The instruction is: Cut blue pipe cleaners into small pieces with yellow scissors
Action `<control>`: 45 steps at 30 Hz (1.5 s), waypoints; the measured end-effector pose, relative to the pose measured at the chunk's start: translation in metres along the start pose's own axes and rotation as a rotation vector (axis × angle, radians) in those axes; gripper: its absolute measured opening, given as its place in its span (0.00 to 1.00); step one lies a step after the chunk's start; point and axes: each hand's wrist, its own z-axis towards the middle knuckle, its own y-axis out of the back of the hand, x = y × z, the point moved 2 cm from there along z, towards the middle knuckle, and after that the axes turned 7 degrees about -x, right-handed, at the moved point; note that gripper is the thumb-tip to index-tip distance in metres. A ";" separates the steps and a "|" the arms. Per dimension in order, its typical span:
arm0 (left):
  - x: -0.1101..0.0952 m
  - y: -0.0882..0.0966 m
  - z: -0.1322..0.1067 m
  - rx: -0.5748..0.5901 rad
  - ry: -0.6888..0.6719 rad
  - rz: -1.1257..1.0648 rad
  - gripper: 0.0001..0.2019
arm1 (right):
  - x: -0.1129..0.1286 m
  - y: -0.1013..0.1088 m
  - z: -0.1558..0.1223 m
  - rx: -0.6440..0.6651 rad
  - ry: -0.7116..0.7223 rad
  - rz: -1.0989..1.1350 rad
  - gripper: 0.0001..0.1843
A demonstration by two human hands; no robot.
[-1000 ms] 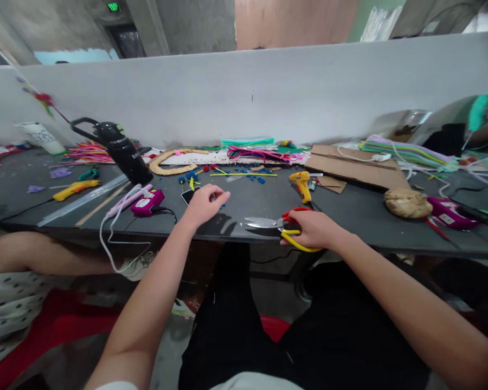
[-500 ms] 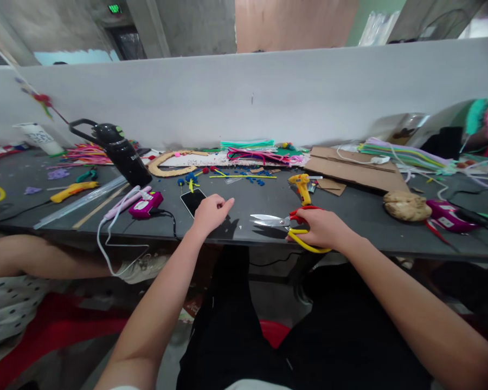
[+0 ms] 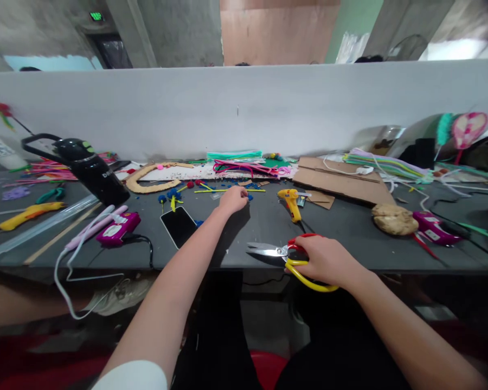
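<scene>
My right hand grips a pair of scissors with one red and one yellow handle. The blades are slightly apart, pointing left above the table's front edge. My left hand reaches over the table, its fingers curled down and together beside a thin yellow stem and small blue scraps. Whatever lies under those fingertips is hidden. A phone lies left of that forearm, with blue fuzzy pieces behind it. Right of my left hand is a yellow glue gun.
A black bottle, a magenta box with cords and a horseshoe-shaped cardboard piece are on the left. Cardboard sheets, a crumpled tan lump and bundled pipe cleaners lie right. A white partition stands behind.
My left hand has moved forward and right, from beside the phone to the yellow stem. My right hand still holds the scissors near the front edge. The camera view has shifted.
</scene>
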 end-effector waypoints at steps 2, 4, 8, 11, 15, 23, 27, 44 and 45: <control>-0.002 -0.010 0.011 0.022 0.005 0.019 0.11 | 0.000 0.001 0.000 0.010 -0.009 0.006 0.24; -0.003 -0.017 0.018 0.038 0.012 0.038 0.11 | 0.001 0.002 -0.001 0.022 -0.017 0.012 0.24; -0.005 -0.025 0.022 0.041 0.004 0.068 0.11 | 0.004 0.005 -0.001 0.045 -0.023 0.038 0.23; -0.006 -0.026 0.021 0.041 0.001 0.079 0.10 | 0.005 0.005 -0.001 0.047 -0.010 0.054 0.22; -0.002 -0.028 0.021 0.033 -0.005 0.072 0.07 | 0.005 0.003 -0.002 0.040 0.002 0.060 0.21; 0.012 -0.027 0.017 -0.068 -0.023 -0.064 0.08 | 0.003 0.005 -0.003 0.023 0.013 0.058 0.21; 0.016 -0.019 0.007 -0.159 -0.021 -0.146 0.08 | 0.001 0.006 -0.001 0.012 0.002 0.047 0.23; 0.004 0.021 -0.174 -0.401 0.213 -0.940 0.14 | -0.019 -0.022 0.024 -0.201 0.032 0.400 0.27; 0.003 0.019 -0.179 -0.391 0.239 -0.983 0.14 | -0.017 -0.025 0.024 -0.193 0.051 0.417 0.28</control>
